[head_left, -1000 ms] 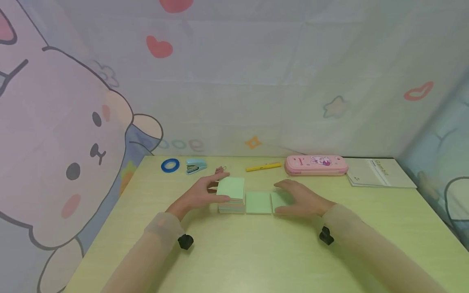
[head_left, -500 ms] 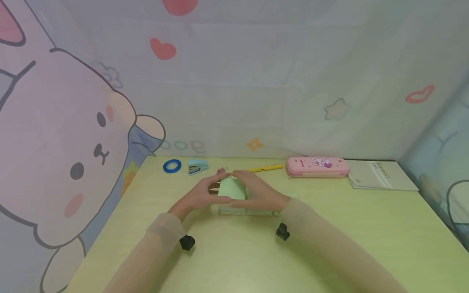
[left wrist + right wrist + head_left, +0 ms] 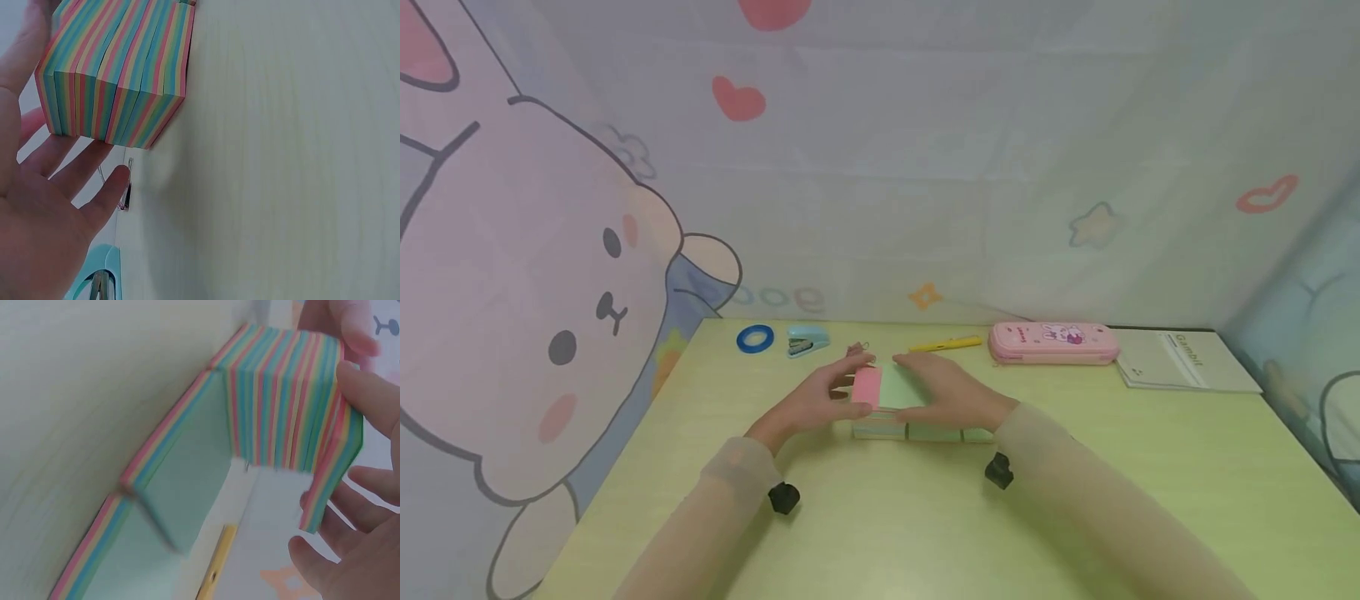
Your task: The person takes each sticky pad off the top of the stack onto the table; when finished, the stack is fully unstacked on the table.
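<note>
A tall stack of striped sticky note pads (image 3: pixel 880 430) stands mid-table. My left hand (image 3: pixel 820 396) holds its left side, thumb at the front edge and fingers at the back; the left wrist view shows the stack's layers (image 3: pixel 119 75) close up. With thumb in front and fingers behind, my right hand (image 3: pixel 958 392) grips the green-topped upper pad (image 3: pixel 901 387), which is shifted right and overhangs the stack in the right wrist view. A pink surface (image 3: pixel 867 388) shows where it has slid off. Two thin green-topped pads (image 3: pixel 934 434) lie in a row right of the stack.
Along the back lie blue tape (image 3: pixel 755 338), a light blue stapler (image 3: pixel 807 339), a pink binder clip (image 3: pixel 855 350), a yellow pen (image 3: pixel 946 344), a pink pencil case (image 3: pixel 1052 343) and a notebook (image 3: pixel 1187 360). A printed curtain hangs behind the table.
My right hand has left the rightmost low pad, moved left to the stack and drawn its top pad rightward, baring pink underneath. My left hand has stayed at the stack's left side.
</note>
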`<state>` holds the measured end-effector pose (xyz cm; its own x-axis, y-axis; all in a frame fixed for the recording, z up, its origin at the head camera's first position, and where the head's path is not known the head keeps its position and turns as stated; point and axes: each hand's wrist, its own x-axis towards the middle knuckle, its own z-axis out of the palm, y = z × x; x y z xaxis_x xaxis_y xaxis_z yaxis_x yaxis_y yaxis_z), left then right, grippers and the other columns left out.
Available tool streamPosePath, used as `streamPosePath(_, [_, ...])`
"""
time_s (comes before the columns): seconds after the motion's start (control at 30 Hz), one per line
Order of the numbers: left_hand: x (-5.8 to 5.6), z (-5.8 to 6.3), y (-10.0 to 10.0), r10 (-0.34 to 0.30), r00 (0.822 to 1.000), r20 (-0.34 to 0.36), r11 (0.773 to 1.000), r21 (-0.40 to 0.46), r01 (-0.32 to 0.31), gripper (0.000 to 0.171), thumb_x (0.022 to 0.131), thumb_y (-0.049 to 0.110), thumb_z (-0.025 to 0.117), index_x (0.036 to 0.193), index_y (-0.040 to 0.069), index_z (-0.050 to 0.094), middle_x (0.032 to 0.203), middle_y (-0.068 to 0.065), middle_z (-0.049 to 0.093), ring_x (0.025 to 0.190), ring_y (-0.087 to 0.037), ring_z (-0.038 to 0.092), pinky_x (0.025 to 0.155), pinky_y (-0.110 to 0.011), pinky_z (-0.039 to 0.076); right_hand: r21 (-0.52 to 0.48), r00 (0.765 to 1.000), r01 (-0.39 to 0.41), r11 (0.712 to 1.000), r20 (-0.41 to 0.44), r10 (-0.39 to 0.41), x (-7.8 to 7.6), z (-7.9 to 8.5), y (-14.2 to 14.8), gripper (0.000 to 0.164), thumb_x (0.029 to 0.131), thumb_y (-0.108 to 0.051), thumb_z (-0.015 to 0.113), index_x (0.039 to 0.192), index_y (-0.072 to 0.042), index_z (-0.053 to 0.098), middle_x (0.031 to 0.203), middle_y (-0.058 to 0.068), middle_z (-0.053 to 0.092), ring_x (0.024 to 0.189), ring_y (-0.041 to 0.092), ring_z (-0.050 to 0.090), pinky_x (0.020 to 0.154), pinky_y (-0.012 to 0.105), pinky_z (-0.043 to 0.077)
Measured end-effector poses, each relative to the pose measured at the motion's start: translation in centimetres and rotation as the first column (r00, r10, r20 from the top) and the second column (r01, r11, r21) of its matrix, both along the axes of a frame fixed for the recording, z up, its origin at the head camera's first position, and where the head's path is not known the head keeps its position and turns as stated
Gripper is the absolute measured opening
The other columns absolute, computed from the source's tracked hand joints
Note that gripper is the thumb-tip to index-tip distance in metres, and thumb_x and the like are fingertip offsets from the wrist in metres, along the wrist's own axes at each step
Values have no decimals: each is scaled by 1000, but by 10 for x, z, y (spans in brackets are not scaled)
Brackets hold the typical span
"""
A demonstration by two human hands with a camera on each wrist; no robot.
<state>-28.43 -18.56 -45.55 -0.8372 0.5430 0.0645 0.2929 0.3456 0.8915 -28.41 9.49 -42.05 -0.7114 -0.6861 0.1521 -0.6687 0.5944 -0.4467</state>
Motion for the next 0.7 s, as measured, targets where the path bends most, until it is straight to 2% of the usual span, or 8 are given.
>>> streamPosePath(0.07, [-1, 0, 1, 18, 1000, 7, 1000, -7, -18, 79, 94, 26, 82, 162, 16, 43, 173, -5, 28, 146, -37, 47, 119, -56, 41, 9, 1000, 22, 1000, 10, -22, 0, 0, 16, 86, 90, -39, 84, 156, -1, 45, 158, 14, 51, 147, 32, 46, 121, 50, 38])
streamPosePath(0.17, [-1, -1, 3, 41, 999, 25, 999, -14, -41, 78, 92, 27, 84, 159, 12, 47, 168, -7, 39, 145, -37, 49, 119, -56, 41, 5, 998, 62, 998, 26, -62, 2, -3, 44, 86, 88, -38, 86, 156, -2, 47, 156, 14, 52, 146, 33, 46, 121, 51, 38])
streamPosePath(0.3, [-1, -3, 4, 60, 997, 41, 998, -21, -59, 78, 91, 26, 85, 158, 10, 48, 163, -4, 47, 143, -35, 50, 119, -55, 41, -2, 994, 112, 994, 21, -112, 5, -9, 87, 84, 86, -33, 87, 153, 0, 49, 154, 18, 54, 145, 38, 47, 120, 57, 37])
streamPosePath(0.47, [0, -4, 5, 78, 996, 46, 997, -25, -77, 77, 91, 26, 85, 158, 10, 48, 161, -2, 48, 142, -34, 51, 119, -55, 41, 13, 988, 156, 988, 2, -156, 6, -19, 137, 86, 85, -34, 88, 153, 2, 50, 157, 22, 50, 147, 43, 43, 121, 61, 34])
streamPosePath(0.6, [1, -4, 5, 84, 995, 51, 996, -17, -83, 77, 92, 24, 85, 158, 11, 48, 163, -3, 46, 143, -35, 50, 118, -55, 42, 51, 980, 197, 979, -10, -197, 7, -28, 166, 85, 82, -34, 90, 150, 1, 53, 152, 20, 55, 142, 42, 49, 118, 60, 39])
streamPosePath(0.7, [0, -4, 6, 77, 996, 49, 997, -6, -77, 77, 92, 24, 84, 158, 10, 47, 165, -4, 43, 144, -36, 49, 117, -56, 43, 61, 977, 212, 975, -5, -212, 11, -32, 179, 82, 79, -28, 91, 147, 1, 55, 147, 20, 59, 135, 41, 55, 114, 60, 43])
